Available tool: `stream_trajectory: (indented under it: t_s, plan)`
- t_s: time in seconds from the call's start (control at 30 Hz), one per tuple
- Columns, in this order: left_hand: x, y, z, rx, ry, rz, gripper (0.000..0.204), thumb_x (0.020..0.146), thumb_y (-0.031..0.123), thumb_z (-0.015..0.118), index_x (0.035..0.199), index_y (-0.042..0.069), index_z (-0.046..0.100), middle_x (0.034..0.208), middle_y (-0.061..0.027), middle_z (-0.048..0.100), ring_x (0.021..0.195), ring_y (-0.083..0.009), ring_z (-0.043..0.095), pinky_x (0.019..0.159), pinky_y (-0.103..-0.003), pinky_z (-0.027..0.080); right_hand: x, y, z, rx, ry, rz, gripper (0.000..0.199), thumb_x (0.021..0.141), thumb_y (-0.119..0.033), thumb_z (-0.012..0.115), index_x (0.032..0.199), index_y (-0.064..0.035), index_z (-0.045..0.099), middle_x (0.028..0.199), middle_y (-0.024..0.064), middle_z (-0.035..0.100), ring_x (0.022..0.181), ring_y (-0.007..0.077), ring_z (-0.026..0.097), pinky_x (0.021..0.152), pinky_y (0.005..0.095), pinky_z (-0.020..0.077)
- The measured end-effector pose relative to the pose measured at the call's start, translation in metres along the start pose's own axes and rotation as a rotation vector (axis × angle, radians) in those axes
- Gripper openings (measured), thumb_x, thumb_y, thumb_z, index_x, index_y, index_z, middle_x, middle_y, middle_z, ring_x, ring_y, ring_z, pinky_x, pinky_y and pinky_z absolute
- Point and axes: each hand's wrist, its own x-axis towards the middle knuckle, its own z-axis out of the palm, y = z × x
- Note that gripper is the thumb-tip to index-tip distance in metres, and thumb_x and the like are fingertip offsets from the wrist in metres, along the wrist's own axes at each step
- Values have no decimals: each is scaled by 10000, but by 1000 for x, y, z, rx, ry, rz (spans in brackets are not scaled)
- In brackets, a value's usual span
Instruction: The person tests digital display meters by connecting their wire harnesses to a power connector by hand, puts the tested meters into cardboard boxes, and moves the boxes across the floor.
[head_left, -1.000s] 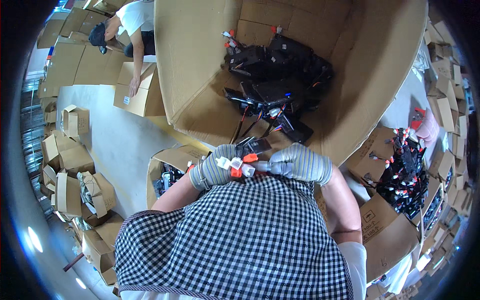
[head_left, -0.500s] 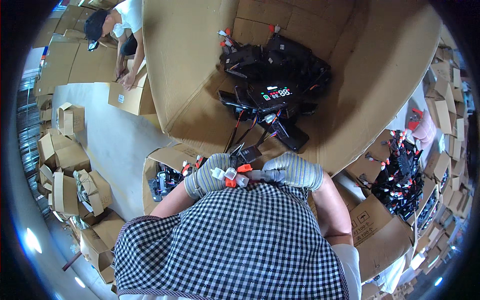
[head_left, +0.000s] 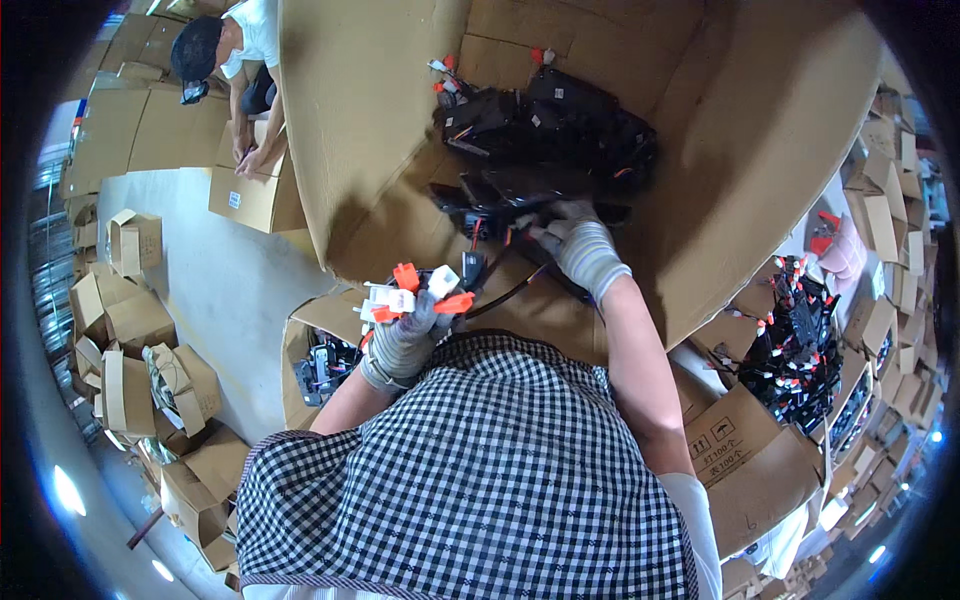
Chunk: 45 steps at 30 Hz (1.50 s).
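My left hand (head_left: 405,345), in a striped work glove, is closed round a bundle of white and orange plug connectors (head_left: 400,298). Next to them is a small black plug piece (head_left: 473,268), and dark wires run toward the large carton. Above the carton's near part, my gloved right hand (head_left: 582,248) has its fingers closed at the near edge of a dark display unit (head_left: 540,187). Its fingertips are partly hidden against the black surfaces. Behind it lies a pile of black display units (head_left: 590,120), with white and red connectors at the left.
A large open carton (head_left: 370,110) encloses the pile. A smaller box of black parts (head_left: 325,365) stands left, and a heap of black units with wired connectors (head_left: 800,340) lies right. A person in a cap (head_left: 200,50) handles a carton (head_left: 245,200) at far left.
My right hand has moved from beside the connectors up and away to the display units. My left hand has turned with the connectors, and the lit display now looks dark.
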Motion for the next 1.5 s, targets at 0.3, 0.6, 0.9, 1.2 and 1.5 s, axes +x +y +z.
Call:
stream_trajectory:
  t_s: [0.3, 0.6, 0.9, 1.2, 1.5]
  plan:
    - [28, 18, -3, -312, 196, 342, 240, 843, 260, 635, 983, 142, 480, 779, 36, 500, 593, -77, 459, 642, -296, 439, 10, -39, -47, -35, -311, -57, 332, 887, -406, 482, 1055, -178, 655, 1093, 158, 557, 1019, 312, 548, 905, 371, 414]
    - [46, 2, -32, -184, 231, 568, 163, 786, 26, 631, 891, 79, 518, 821, -33, 543, 693, -129, 552, 622, -252, 472, -78, -67, -99, -219, 65, -356, 168, 769, -74, 576, 907, -125, 657, 779, 76, 566, 752, 252, 569, 663, 354, 485]
    - [53, 10, 2, -216, 384, 803, 145, 868, 189, 598, 862, 53, 546, 789, -42, 558, 694, -142, 536, 639, -252, 450, -94, -69, -120, 476, 489, 33, 136, 839, -135, 575, 923, -70, 659, 754, 83, 574, 686, 225, 559, 609, 309, 455]
    - [39, -6, 8, 1274, -80, 836, 89, 749, 146, 583, 833, 127, 558, 727, -31, 543, 576, -190, 564, 469, -319, 433, -88, -100, -62, 761, 243, -387, 218, 875, -243, 568, 959, -58, 647, 933, 88, 618, 854, 236, 603, 770, 318, 464]
    - [49, -2, 30, 1251, -274, 1034, 131, 763, 132, 594, 890, 110, 569, 772, -21, 543, 646, -176, 574, 510, -310, 454, -96, -88, -51, 1225, -86, -176, 325, 896, -318, 547, 1026, -33, 632, 1103, 84, 579, 1025, 222, 538, 901, 302, 395]
